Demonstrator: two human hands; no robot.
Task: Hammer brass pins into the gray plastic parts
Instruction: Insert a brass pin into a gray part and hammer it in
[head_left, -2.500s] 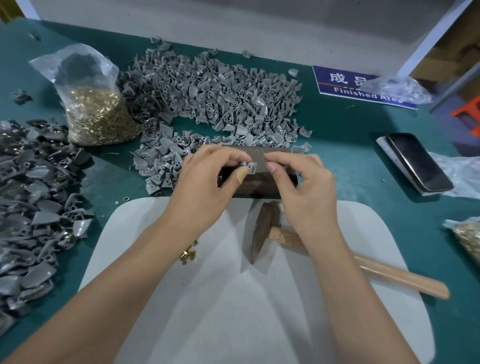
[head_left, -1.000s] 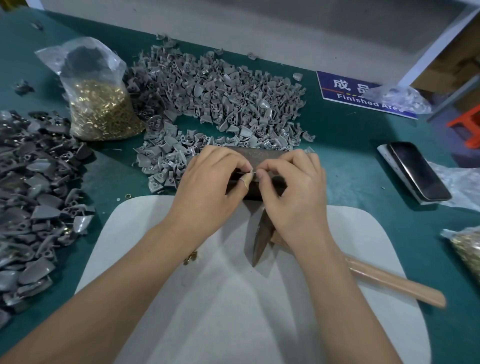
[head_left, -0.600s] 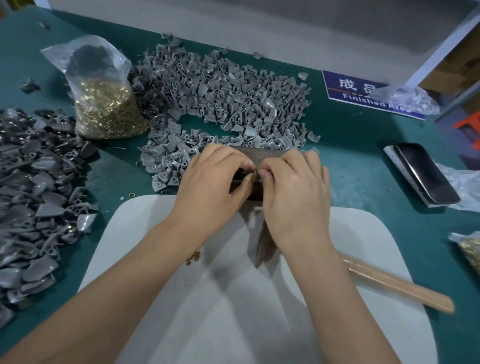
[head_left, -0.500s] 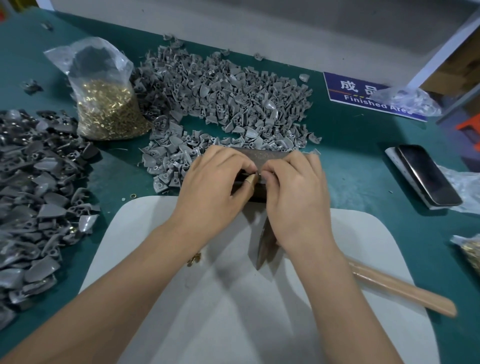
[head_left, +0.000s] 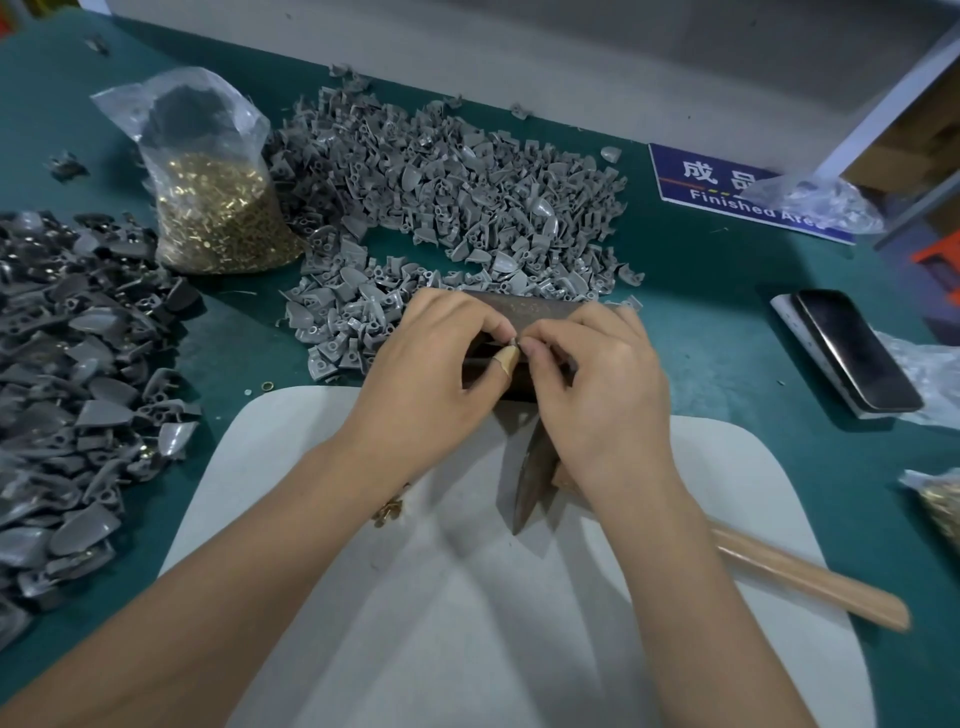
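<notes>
My left hand (head_left: 431, 374) and my right hand (head_left: 597, 395) meet fingertip to fingertip over a dark metal block (head_left: 524, 312). Between them they pinch a small gray plastic part (head_left: 515, 341), mostly hidden by the fingers. My left thumb wears a tan finger guard. Whether a brass pin sits in the part cannot be seen. The hammer (head_left: 530, 478) lies on the white mat under my right wrist, its wooden handle (head_left: 810, 587) pointing right. A few brass pins (head_left: 388, 512) lie on the mat beside my left forearm.
A big heap of gray parts (head_left: 441, 197) lies behind the block, a darker heap (head_left: 67, 374) at the left. A plastic bag of brass pins (head_left: 213, 208) stands at the back left. A phone (head_left: 852, 353) and a "Finished Area" sign (head_left: 727, 192) lie right.
Both hands came down from above the block and drew close together over it, still pinching the small part. The hammer has not moved.
</notes>
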